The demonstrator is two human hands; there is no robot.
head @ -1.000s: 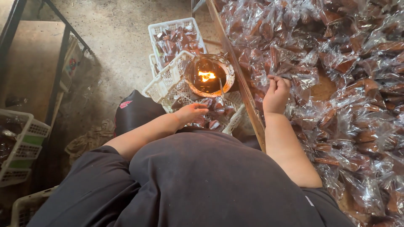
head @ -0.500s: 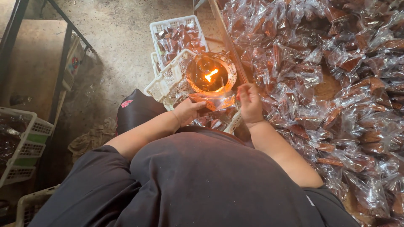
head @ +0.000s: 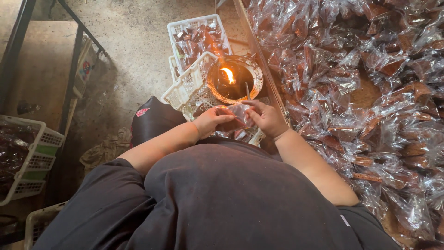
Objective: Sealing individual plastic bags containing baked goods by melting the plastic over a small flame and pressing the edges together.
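Clear plastic packet (head: 240,113) is pinched between the left hand (head: 210,121) and the right hand (head: 267,119), just below the burning lamp (head: 234,78) near the table's edge (head: 266,69). Best to keep fingers away from the flame.

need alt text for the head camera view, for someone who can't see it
Seen from above, a person's left hand and right hand hold a small clear plastic packet just below a round bowl with a burning flame. White plastic baskets sit behind, and a heap of clear-wrapped brown pieces fills the right.
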